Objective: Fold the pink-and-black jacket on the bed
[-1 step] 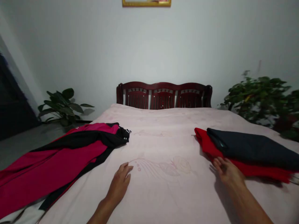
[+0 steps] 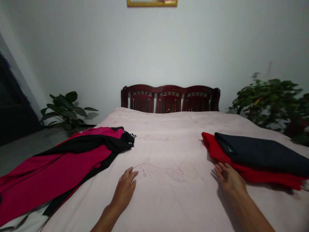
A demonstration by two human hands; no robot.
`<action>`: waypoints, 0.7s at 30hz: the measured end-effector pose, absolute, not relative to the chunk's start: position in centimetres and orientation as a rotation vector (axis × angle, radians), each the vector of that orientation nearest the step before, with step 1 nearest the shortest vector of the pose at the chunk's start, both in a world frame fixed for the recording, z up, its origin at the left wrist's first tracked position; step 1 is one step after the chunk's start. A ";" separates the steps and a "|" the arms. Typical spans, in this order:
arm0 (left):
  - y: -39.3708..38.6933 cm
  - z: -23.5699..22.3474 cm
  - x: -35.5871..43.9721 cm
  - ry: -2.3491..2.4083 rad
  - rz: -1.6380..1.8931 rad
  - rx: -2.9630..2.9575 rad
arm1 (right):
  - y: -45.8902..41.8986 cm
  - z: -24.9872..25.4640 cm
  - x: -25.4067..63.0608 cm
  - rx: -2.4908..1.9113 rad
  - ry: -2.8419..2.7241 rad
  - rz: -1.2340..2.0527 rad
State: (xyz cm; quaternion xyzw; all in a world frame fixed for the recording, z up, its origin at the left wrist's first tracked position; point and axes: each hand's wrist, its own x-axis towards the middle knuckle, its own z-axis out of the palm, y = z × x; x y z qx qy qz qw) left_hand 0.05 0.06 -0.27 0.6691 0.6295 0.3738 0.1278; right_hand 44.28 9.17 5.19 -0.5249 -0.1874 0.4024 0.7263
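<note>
My left hand (image 2: 125, 188) rests on the pink bedsheet (image 2: 169, 199), fingers loosely spread and nothing in them. To its left lies a loose pile of magenta and black clothes (image 2: 70, 167), with white-striped black ends toward the middle of the bed. My right hand (image 2: 230, 180) is open, palm turned inward, just in front of a folded red garment (image 2: 214, 149). Whether its fingertips touch the red cloth I cannot tell. A folded dark navy garment (image 2: 260, 153) lies on top of the red one.
A dark red wooden headboard (image 2: 169, 98) stands at the far end against the pale wall. Leafy plants stand on the left (image 2: 65, 109) and on the right (image 2: 270, 100). Some white cloth (image 2: 31, 222) shows under the clothes pile at the lower left.
My right hand has shifted slightly left, away from the folded red garment. My left hand and the clothes stay practically where they were.
</note>
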 end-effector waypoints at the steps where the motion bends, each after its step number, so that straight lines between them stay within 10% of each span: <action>1: 0.1 -0.5 0.1 1.896 1.030 2.001 | 8.9 4.4 42.0 -1.156 -0.385 0.942; 21: 0.4 -1.5 -0.4 2.014 0.753 2.235 | 8.3 -0.1 32.3 -1.688 -1.474 0.542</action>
